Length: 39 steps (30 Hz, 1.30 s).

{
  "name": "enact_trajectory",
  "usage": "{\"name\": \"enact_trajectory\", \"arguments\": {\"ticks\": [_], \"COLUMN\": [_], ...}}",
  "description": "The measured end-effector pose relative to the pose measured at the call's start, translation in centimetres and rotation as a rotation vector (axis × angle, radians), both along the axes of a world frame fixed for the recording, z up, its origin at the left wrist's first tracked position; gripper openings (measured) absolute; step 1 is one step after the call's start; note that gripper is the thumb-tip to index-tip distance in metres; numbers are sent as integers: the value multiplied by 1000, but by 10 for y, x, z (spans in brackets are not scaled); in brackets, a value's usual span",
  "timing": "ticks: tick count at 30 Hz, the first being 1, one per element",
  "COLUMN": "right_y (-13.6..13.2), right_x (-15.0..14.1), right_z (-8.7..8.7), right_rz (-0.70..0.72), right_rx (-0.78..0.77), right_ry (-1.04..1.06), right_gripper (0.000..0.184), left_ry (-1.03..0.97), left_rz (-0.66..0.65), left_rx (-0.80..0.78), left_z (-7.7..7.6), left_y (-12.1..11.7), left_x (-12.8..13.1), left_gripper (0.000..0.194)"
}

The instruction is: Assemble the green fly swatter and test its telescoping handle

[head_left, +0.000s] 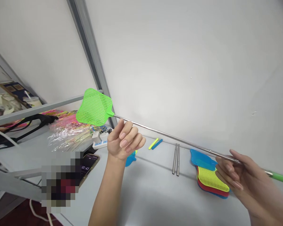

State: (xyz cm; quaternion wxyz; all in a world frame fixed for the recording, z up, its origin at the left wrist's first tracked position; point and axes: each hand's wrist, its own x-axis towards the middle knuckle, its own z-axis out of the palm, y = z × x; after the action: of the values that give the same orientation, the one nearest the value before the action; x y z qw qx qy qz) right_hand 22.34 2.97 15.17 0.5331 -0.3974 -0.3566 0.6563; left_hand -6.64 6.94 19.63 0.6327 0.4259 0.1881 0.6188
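A green fly swatter (94, 108) with a perforated square head and a long metal telescopic rod slants across the view, head at the left and green handle at the right edge. My right hand (247, 182) holds the rod near the handle, thumb along it. My left hand (126, 139) is raised just below the swatter's head, palm side towards me and fingers curled in. The rod passes behind its thumb and index finger; I see nothing inside the fingers. Below my right hand lies a stack of blue, yellow and red swatter heads (213, 179).
Two metal rods (176, 159) and yellow and blue handles (155, 143) lie on the white table (153, 194). A blue swatter head (131, 159) is partly behind my left wrist. At left are a phone (88, 166), a power strip (100, 144), plastic-wrapped bundles (68, 128) and a metal shelf frame (61, 103).
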Motion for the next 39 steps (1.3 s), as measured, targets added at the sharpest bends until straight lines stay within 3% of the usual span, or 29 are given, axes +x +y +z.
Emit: {"name": "enact_trajectory", "arguments": {"ticks": [8,11,19,21,23,26,28,33,39], "right_y": [-1,0,4,5,4,2,1,2,2], "right_x": [-3,1,7,6,3,-6,-13,-29,-44], "right_z": [7,4,-3,-3,-2,3,6,7,4], "right_rz": [-40,-53,-51,-41,-44,-49,-30,38,128], "right_rx": [-44,-31,-39,-45,-50,-59,-58,-54,-36], "right_ry": [52,86,128,131,136,126,104,73,9], "right_gripper": [43,42,39,39,39,40,42,43,46], "left_ry": [-1,-92,-207,-98,191,693,814,619,530], "left_rz": [95,87,-74,-174,-324,-605,-706,-730,-601], "left_rx": [4,102,368,383,332,213,204,204,168], "left_z": [3,-1,-8,-8,-9,-10,-13,-23,-33], "left_y": [-2,1,8,10,11,13,14,8,0], "left_x": [-7,-9,-15,-15,-13,3,22,66,88], "left_gripper": [50,51,43,38,35,49,49,49,37]}}
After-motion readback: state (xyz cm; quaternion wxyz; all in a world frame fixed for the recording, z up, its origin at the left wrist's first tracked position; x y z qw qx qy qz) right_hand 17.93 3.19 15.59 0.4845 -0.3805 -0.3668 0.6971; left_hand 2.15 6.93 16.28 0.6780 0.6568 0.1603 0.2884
